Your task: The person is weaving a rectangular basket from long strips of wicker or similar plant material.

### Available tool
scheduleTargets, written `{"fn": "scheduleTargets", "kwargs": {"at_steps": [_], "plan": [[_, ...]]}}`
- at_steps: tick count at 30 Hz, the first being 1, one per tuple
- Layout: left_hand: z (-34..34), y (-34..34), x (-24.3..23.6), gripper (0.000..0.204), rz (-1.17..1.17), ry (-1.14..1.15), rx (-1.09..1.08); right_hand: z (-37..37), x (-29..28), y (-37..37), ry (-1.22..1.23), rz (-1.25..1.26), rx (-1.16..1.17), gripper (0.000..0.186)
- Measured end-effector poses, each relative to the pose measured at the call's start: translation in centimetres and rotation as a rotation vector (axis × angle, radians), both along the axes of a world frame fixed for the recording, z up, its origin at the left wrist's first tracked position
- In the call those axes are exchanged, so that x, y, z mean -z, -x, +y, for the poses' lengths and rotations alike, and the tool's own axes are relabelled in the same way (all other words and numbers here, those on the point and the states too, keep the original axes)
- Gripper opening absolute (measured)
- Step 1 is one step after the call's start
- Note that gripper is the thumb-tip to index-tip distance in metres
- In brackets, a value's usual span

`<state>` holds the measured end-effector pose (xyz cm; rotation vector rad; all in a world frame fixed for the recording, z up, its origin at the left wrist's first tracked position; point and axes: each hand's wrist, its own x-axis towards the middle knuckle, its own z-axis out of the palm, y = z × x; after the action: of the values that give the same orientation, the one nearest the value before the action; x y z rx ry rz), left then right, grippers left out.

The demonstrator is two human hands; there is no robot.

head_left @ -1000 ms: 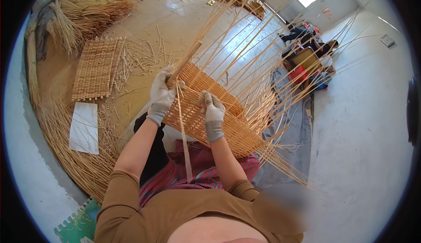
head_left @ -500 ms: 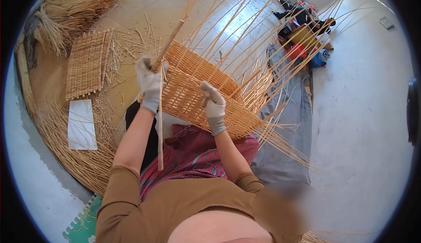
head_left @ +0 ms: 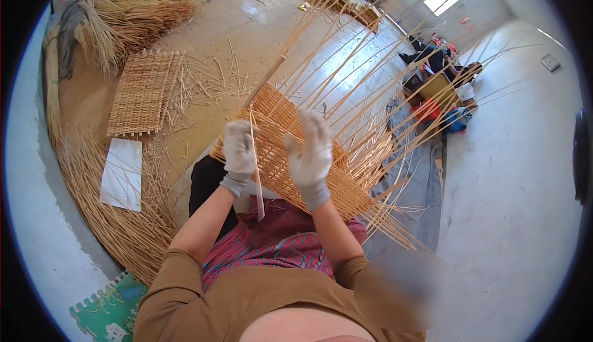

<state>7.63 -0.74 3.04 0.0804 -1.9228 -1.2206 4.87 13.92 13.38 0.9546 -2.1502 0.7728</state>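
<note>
A woven tan wicker piece (head_left: 333,187) rests across my lap, with long loose canes (head_left: 346,52) fanning up and right. A wooden rod (head_left: 269,76) rises from its upper left, and a pale flat strip (head_left: 257,187) hangs down its front. My left hand (head_left: 239,147), in a whitish glove, is curled at the piece's left end beside that strip; what its fingers grip is hidden. My right hand (head_left: 309,157), gloved alike and motion-blurred, is raised over the weave with fingers apart.
Cane bundles (head_left: 133,8), two woven panels (head_left: 139,89), a white board (head_left: 120,172) and long canes (head_left: 105,212) lie on my left. A green foam mat (head_left: 108,308) is at lower left. A person (head_left: 426,58) is at back right beside a grey cloth (head_left: 407,200) and a wall.
My left hand has come down from the rod's lower end. My right hand has risen and opened its fingers. The view has shifted slightly.
</note>
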Motion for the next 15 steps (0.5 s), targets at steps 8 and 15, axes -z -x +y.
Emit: {"fn": "scheduleTargets", "kwargs": {"at_steps": [8, 15], "plan": [[-4.8, 2.7, -0.7, 0.055, -0.127, -0.112, 0.005, -4.8, -0.2, -4.2, 0.193, -0.271, -0.759, 0.023], [-6.3, 3.4, 5.9, 0.047, -0.135, -0.114, 0.008, -15.2, 3.4, -5.2, 0.381, -0.543, -0.67, 0.009]]}}
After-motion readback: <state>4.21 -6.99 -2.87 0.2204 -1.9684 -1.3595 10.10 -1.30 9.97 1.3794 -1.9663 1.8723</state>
